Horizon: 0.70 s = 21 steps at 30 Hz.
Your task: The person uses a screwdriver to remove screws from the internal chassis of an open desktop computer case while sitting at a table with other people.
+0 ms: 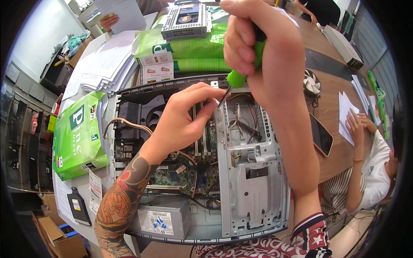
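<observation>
An opened desktop computer case [254, 172] lies flat on the table with its inside facing up. My right hand [262, 51], closed round the handle of a green screwdriver [236, 79], holds it at a slant over the case's upper edge. Its metal shaft points down to the metal drive frame. Beside the shaft's tip, the thumb and forefinger of my left hand [185, 114] are pinched together; what is between them is too small to make out. Beneath my left wrist lie the motherboard [174, 174] and loose cables. A power supply [163, 221] sits at the case's near left.
Green paper packs [79, 133] and stacked sheets [107, 62] flank the case on the left. Behind it, a metal drive cage [184, 21] rests on more packs. A fan [311, 83] and phone [321, 134] lie right. A person's hands [359, 124] touch papers there.
</observation>
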Each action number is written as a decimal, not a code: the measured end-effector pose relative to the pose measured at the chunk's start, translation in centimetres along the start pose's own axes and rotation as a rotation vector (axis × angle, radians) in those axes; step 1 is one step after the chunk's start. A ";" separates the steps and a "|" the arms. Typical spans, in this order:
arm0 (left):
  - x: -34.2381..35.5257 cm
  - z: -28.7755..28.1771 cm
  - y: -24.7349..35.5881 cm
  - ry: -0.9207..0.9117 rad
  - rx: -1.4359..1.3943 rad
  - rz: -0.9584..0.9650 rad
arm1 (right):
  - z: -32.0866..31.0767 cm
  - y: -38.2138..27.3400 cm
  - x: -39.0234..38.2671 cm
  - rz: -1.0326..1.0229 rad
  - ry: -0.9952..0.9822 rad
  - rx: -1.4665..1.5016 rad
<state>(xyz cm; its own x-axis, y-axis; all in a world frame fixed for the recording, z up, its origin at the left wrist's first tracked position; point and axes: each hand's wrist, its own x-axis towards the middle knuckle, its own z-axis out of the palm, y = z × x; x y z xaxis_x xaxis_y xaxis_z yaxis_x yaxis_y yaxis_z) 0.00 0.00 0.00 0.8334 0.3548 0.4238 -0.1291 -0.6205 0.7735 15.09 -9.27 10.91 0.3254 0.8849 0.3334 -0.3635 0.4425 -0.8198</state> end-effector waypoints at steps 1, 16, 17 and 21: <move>0.0 0.1 0.0 0.005 0.002 0.019 | 0.4 -0.2 0.0 0.026 0.055 -0.054; 0.4 0.8 0.7 0.080 0.097 0.081 | 1.2 2.1 1.1 -0.086 -0.094 -0.518; 0.6 1.0 0.7 0.087 0.082 0.089 | 0.2 2.2 1.9 -0.058 -0.225 -0.383; 0.4 1.2 0.4 0.093 0.131 0.040 | -1.9 3.1 2.9 0.079 -0.306 -0.227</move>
<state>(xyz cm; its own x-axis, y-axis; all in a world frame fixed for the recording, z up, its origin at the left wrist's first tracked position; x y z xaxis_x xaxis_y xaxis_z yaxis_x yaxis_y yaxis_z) 0.96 -0.92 -0.10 0.7749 0.3874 0.4994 -0.0851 -0.7190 0.6897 16.53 -5.55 8.47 0.0161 0.9324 0.3610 -0.1634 0.3586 -0.9191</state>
